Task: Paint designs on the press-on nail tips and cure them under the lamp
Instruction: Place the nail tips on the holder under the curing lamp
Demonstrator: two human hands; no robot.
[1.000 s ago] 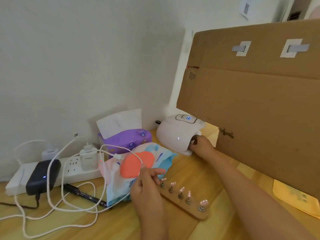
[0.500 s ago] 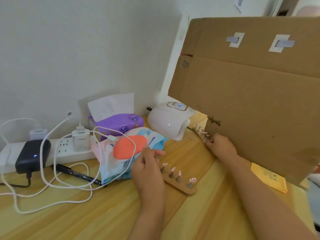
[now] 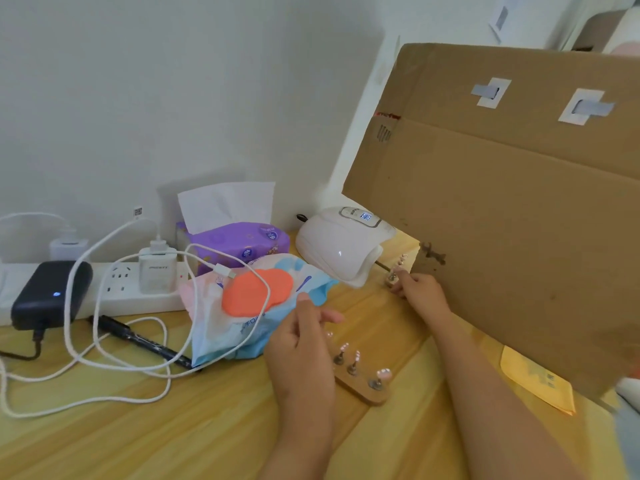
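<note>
Your right hand (image 3: 420, 289) pinches a nail-tip strip (image 3: 396, 271) just right of the lamp (image 3: 341, 245); your left hand (image 3: 301, 344), half-curled, rests on the near wooden holder (image 3: 367, 389); curing seems underway; next, probably swap strips.

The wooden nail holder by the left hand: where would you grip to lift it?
Pinch the wooden nail holder by its long edges at the bare rounded near end, coming from above. The upright nail tips fill the top, and the left hand covers the far end.
</note>
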